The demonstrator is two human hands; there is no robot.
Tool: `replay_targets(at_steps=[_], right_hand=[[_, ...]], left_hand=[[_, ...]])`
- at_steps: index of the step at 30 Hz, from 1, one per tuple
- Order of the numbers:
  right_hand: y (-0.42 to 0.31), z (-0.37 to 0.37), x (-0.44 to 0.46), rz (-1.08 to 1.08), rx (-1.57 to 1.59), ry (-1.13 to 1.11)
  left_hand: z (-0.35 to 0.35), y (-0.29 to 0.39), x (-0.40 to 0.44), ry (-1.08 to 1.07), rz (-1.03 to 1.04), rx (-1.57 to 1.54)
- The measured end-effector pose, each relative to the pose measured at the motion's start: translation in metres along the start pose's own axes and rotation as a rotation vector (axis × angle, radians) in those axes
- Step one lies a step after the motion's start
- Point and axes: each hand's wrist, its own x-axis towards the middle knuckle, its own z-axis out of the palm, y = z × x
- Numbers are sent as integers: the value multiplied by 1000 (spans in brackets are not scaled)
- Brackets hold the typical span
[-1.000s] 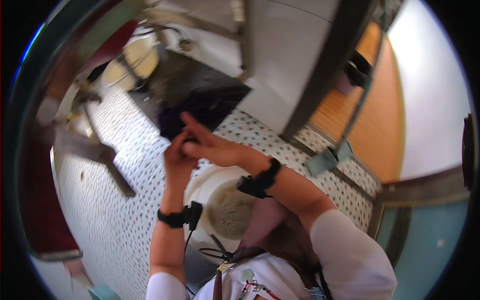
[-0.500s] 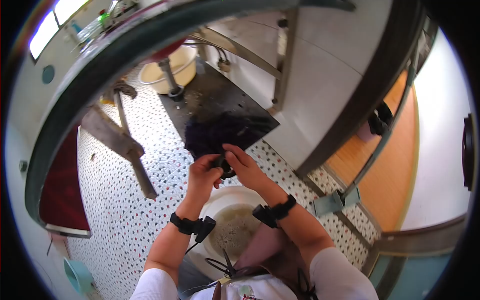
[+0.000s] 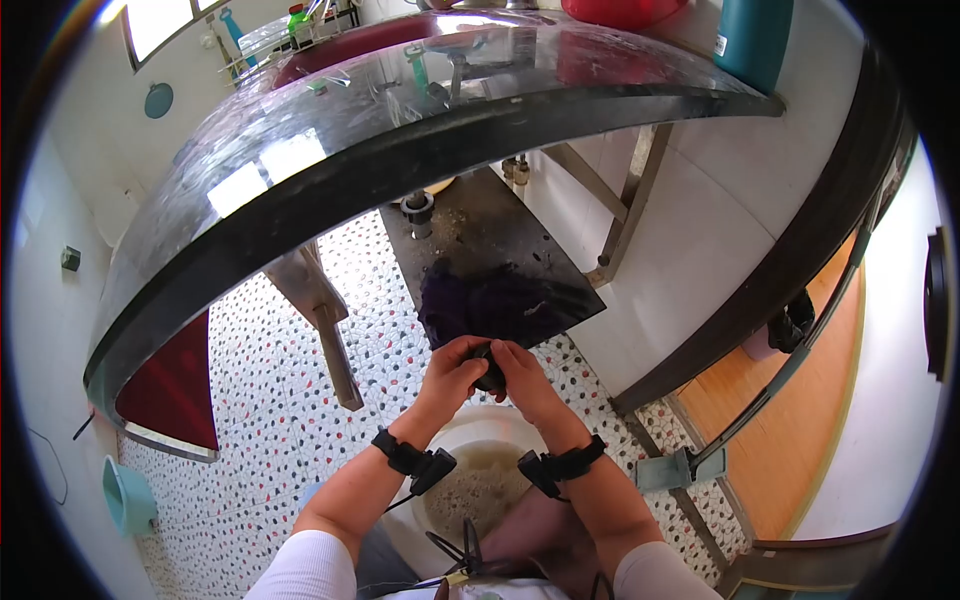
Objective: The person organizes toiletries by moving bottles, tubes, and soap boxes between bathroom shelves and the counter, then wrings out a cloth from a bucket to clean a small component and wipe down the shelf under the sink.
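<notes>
A small dark object point(image 3: 489, 371) is held between both hands; its exact shape cannot be made out. My left hand point(image 3: 454, 374) has its fingers closed on the left side of it, and my right hand point(image 3: 522, 376) grips the right side. Both hands are over the far rim of a white bucket point(image 3: 425, 450) holding cloudy, foamy water point(image 3: 470, 490). Just beyond the fingers, dark purple cloth point(image 3: 485, 305) lies on a black board point(image 3: 500, 225) on the speckled floor.
A dark-edged counter point(image 3: 420, 140) arches over the floor ahead. A teal container point(image 3: 752, 45) stands on its right end. Under it are a metal leg point(image 3: 632, 205) and a brown support point(image 3: 325, 325). A dustpan point(image 3: 665, 472) is at right, a teal bucket point(image 3: 128, 497) at far left.
The view has tilted up, showing more of the counter top. My hands have come from a loose overlap to side by side, both closed around the dark object.
</notes>
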Motion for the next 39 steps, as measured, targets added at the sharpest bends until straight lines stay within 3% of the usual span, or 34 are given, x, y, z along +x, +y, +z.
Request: replay_targets(at_steps=[10,20,22,24,26,28,33,35,39], right_hand=[[17,3,14,-16,-2,100],[51,-9,34,-250,-107,224],[55,-13,35,-539,-595,197],[44,-14,29,-628,-754,237],[46,-26,36,-610,-598,238],[10,-36,26,45,-174,169],[-26,-87,23,54,-175,315],[-45,-104,20,71,-44,476],[-62,-133,31,-20,-21,553]], left_hand=[[-10,-24,16,-10,3,-68],[-16,-33,18,-71,-11,-69],[-17,-33,17,-79,18,-54],[-16,-31,17,-114,26,-73],[-16,-31,17,-156,43,17],[-17,-36,19,-187,44,-12],[-18,-30,20,-208,14,16],[-21,-32,21,-215,8,15],[-24,-38,23,-236,-2,26]])
